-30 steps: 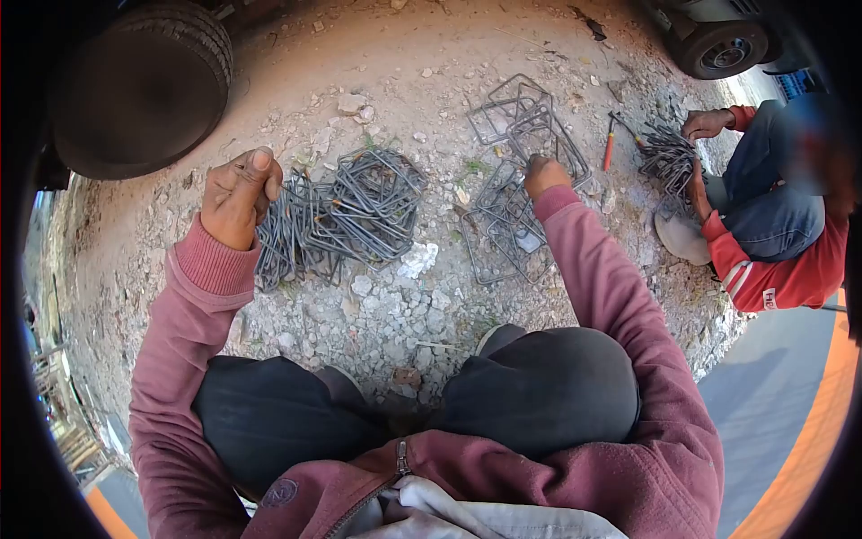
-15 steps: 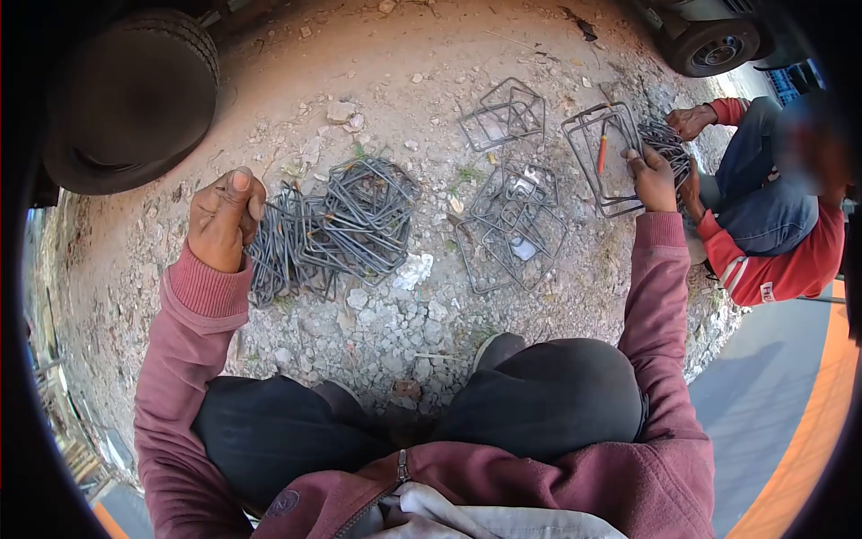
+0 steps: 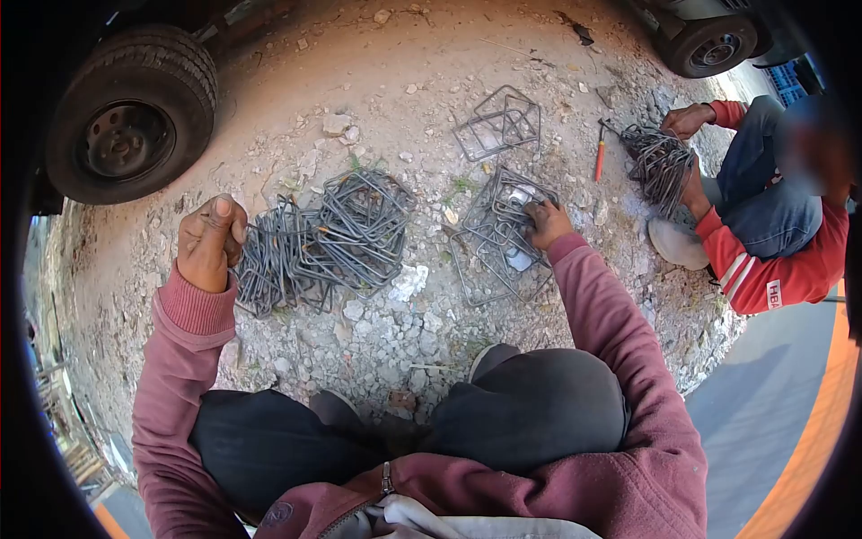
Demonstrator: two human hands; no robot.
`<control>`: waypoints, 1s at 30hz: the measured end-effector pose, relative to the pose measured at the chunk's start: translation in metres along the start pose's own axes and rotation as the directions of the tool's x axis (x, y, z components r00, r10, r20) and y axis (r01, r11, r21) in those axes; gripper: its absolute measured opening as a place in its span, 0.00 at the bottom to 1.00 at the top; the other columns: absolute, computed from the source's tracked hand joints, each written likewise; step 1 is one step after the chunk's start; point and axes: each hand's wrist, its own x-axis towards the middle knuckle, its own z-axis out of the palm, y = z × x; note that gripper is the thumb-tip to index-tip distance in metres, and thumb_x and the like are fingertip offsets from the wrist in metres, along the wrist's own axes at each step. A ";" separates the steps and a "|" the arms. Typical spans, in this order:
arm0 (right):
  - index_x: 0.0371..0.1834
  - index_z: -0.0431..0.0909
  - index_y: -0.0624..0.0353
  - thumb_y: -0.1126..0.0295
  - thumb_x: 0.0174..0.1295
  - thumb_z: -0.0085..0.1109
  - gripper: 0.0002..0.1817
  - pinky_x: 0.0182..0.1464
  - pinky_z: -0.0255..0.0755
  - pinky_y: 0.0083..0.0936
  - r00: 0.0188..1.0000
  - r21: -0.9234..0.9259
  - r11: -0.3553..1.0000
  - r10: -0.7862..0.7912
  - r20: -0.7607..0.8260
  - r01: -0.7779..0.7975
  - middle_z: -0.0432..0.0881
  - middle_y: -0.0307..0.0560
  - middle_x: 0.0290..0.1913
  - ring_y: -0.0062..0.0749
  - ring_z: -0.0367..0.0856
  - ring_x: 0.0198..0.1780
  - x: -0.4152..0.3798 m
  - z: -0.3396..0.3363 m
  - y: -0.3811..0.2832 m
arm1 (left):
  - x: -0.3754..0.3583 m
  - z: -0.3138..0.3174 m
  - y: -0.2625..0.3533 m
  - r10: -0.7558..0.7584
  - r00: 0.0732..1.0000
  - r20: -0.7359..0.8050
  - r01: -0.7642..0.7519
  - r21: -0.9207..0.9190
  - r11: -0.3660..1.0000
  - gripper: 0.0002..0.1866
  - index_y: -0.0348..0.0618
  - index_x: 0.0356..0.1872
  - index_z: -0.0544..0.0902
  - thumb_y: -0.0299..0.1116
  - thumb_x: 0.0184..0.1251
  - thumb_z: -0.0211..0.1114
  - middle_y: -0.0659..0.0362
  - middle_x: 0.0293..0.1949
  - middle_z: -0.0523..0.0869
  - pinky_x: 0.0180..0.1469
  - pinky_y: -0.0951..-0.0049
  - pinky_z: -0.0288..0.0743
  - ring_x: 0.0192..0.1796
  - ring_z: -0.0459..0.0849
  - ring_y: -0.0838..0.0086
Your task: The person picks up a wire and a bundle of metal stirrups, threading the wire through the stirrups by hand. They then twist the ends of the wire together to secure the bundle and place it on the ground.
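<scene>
My left hand (image 3: 212, 241) is closed with the thumb up, beside the left edge of a large pile of bent wire frames (image 3: 332, 235); whatever its fingers may hold is hidden. To the right, my right hand (image 3: 546, 225) reaches down to a smaller, looser heap of square wire frames (image 3: 489, 229), its fingers curled over the upper right of the heap. Which wire they grip is too small to tell. Further up lie a few more flat wire frames (image 3: 499, 126). A red-handled tool (image 3: 600, 158) lies on the ground at the right.
At the right a crouching person in red sleeves (image 3: 777, 274) holds a bundle of wire frames (image 3: 660, 166). A large wheel (image 3: 128, 135) stands at upper left, another wheel (image 3: 716, 52) at upper right. Stones and rubble (image 3: 404, 332) lie before my knees.
My right hand has let go of the rectangular wire frames near the other person and moved left and down to the smaller heap. The red-handled tool is now uncovered. My left hand moved slightly left.
</scene>
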 end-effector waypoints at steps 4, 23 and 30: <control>0.50 0.73 0.55 0.60 0.54 0.54 0.20 0.50 0.68 0.40 0.978 0.225 0.955 0.205 -0.031 -0.193 0.79 0.55 0.43 0.50 0.76 0.46 0.020 -0.022 0.024 | 0.004 0.007 -0.001 0.023 1.000 -0.001 -0.023 -0.021 1.000 0.24 0.43 0.17 0.71 0.51 0.67 0.49 0.69 0.10 0.64 0.15 0.84 0.47 0.11 0.56 0.87; 0.32 0.81 0.63 0.61 0.42 0.59 0.18 0.46 0.72 0.32 0.982 0.049 0.988 0.143 0.121 -0.150 0.81 0.56 0.38 0.43 0.81 0.41 0.085 0.034 -0.020 | -0.011 -0.004 0.000 0.001 1.000 0.025 -0.002 0.026 1.000 0.23 0.43 0.19 0.71 0.50 0.68 0.48 0.71 0.11 0.62 0.15 0.84 0.44 0.12 0.54 0.89; 0.28 0.75 0.61 0.70 0.49 0.50 0.08 0.22 0.61 0.23 0.861 0.947 0.011 0.419 0.287 -0.321 0.73 0.39 0.19 0.23 0.68 0.19 -0.028 -0.078 0.067 | 0.000 0.006 -0.003 0.025 1.000 0.015 -0.025 -0.030 0.999 0.24 0.43 0.18 0.70 0.51 0.68 0.48 0.70 0.11 0.62 0.15 0.84 0.46 0.12 0.54 0.88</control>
